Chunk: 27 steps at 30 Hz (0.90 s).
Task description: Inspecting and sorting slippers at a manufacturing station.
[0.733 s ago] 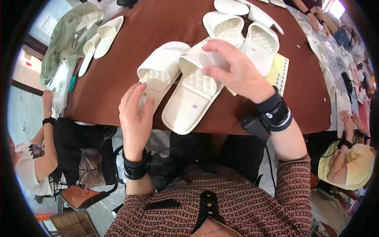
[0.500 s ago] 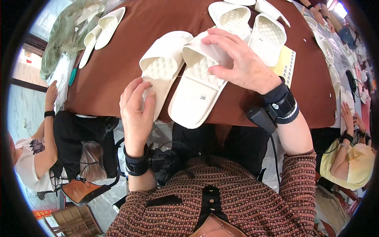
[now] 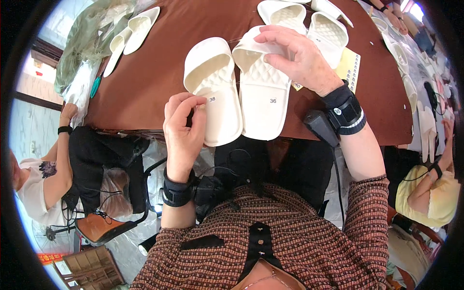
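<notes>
Two white slide slippers lie side by side at the near edge of the brown table [image 3: 154, 82], heels toward me. My left hand [image 3: 182, 129] pinches the heel edge of the left slipper [image 3: 215, 92]. My right hand [image 3: 296, 57] rests on the strap of the right slipper [image 3: 263, 92], fingers spread over it and thumb under the strap. Both wrists wear black bands.
Two more white slippers [image 3: 309, 24] lie behind, on a yellow sheet [image 3: 350, 67]. Another pair [image 3: 130, 34] and a greenish plastic bag [image 3: 92, 34] sit far left. A seated person [image 3: 43, 164] is at left, another in yellow [image 3: 432, 193] at right.
The two slippers have been drawn toward me and squared up side by side. My left hand moved from the left slipper's strap down to its heel.
</notes>
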Each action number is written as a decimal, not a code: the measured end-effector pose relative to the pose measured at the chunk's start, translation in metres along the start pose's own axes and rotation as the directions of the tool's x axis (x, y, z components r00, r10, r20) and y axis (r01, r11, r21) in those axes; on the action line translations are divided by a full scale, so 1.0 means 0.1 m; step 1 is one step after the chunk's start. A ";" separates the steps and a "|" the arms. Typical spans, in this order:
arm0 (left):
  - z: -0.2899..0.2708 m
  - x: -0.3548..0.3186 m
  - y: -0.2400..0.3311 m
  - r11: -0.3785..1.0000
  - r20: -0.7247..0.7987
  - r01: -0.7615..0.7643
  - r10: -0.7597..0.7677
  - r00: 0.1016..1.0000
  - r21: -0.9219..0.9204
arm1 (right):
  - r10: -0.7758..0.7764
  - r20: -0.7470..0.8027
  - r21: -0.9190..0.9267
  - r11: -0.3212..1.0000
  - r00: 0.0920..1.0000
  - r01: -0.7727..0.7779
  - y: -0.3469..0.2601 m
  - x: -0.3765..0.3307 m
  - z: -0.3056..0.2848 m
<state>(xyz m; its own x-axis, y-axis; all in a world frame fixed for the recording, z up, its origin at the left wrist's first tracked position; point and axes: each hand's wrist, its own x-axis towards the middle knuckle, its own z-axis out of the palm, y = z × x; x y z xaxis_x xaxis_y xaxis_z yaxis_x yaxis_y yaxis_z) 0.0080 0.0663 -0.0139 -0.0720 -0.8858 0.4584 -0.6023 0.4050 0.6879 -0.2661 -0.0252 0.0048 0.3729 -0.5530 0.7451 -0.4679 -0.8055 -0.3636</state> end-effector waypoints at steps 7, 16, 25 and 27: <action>0.11 0.02 0.11 0.956 0.124 -0.289 0.283 0.951 0.039 | 0.313 0.078 0.289 0.902 0.947 -0.322 -0.54 -0.05 -0.12; 0.08 0.02 0.15 0.892 0.325 -0.429 0.368 0.871 0.141 | 0.366 0.114 0.245 0.891 0.923 -0.384 -0.63 -0.51 0.00; 0.14 0.06 0.08 0.893 0.252 -0.433 0.394 0.884 0.123 | 0.326 0.170 0.175 0.919 0.930 -0.354 -0.59 -0.50 0.03; 0.14 0.07 0.07 0.885 0.237 -0.447 0.410 0.880 0.130 | 0.337 0.158 0.180 0.914 0.928 -0.362 -0.62 -0.47 0.03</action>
<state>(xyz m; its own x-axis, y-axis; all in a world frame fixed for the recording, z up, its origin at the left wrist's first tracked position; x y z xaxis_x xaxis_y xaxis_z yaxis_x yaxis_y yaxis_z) -0.0079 0.0604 -0.0135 -0.4994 -0.6675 0.5523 -0.6038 0.7253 0.3306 -0.2522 0.0500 -0.0093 0.3148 -0.8182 0.4810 -0.4189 -0.5745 -0.7032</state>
